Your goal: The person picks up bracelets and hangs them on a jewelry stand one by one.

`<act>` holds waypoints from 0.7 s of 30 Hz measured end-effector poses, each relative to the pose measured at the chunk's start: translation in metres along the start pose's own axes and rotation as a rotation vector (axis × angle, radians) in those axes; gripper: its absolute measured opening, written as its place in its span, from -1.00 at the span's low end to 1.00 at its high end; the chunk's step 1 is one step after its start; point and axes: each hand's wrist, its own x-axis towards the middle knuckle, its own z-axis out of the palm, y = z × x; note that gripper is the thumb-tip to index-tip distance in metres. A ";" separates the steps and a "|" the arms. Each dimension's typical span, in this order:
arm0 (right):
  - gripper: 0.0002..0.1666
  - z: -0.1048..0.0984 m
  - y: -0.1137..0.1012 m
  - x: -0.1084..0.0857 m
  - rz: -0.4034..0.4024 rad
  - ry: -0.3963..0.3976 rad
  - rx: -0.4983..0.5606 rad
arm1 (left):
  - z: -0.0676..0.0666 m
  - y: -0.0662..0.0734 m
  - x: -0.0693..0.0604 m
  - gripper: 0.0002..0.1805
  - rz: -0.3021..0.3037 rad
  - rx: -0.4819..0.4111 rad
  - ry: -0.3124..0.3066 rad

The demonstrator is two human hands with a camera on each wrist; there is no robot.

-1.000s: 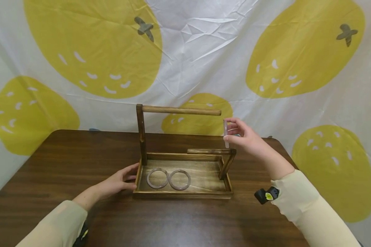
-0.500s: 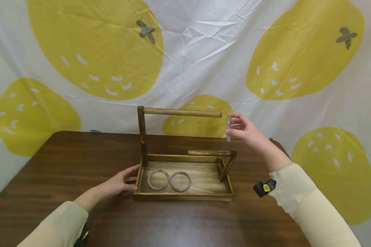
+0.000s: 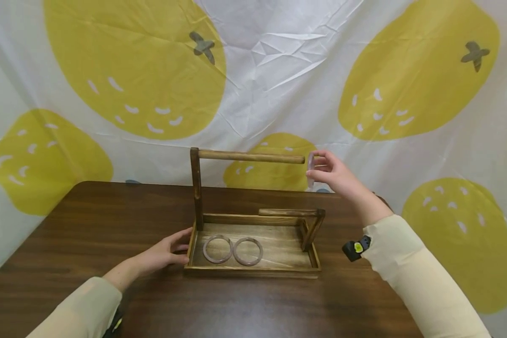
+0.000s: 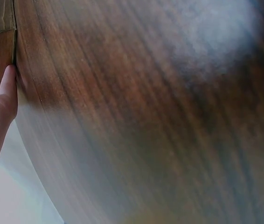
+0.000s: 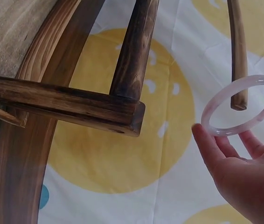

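My right hand (image 3: 335,177) pinches a pale pinkish bangle (image 3: 310,165) between thumb and fingertips, holding it upright just right of the free end of the upper rod (image 3: 251,156). A narrow gap separates them in the head view. Seen from the right wrist, the rod's tip shows through the opening of the bangle (image 5: 221,131). My left hand (image 3: 162,254) rests against the left end of the wooden jewelry stand's tray (image 3: 253,271), its thumb (image 4: 9,84) straight along the side. Inside the tray, two bangles, one left (image 3: 218,261) and one right (image 3: 248,264), lie flat side by side.
A shorter, lower rod (image 3: 285,212) reaches leftward from the stand's right post (image 3: 313,231). The upper rod springs from the taller left post (image 3: 197,188). Beneath is a dark wooden table (image 3: 253,310); a lemon-print cloth (image 3: 274,94) hangs behind.
My right hand raised the bangle from near the lower rod to the upper rod's height, then shifted it slightly left toward that rod's tip. The left hand stays at the tray.
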 end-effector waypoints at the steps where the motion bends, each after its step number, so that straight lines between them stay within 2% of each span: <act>1: -0.29 0.000 0.000 0.001 0.004 -0.002 -0.001 | 0.000 0.000 0.000 -0.06 -0.001 0.000 0.001; 9: -0.21 -0.001 0.000 0.009 0.012 -0.010 -0.015 | 0.001 0.000 -0.001 -0.07 -0.001 0.018 0.005; 21: -0.19 -0.001 -0.006 0.022 -0.041 -0.020 -0.053 | -0.001 -0.001 0.000 -0.07 -0.002 0.012 -0.009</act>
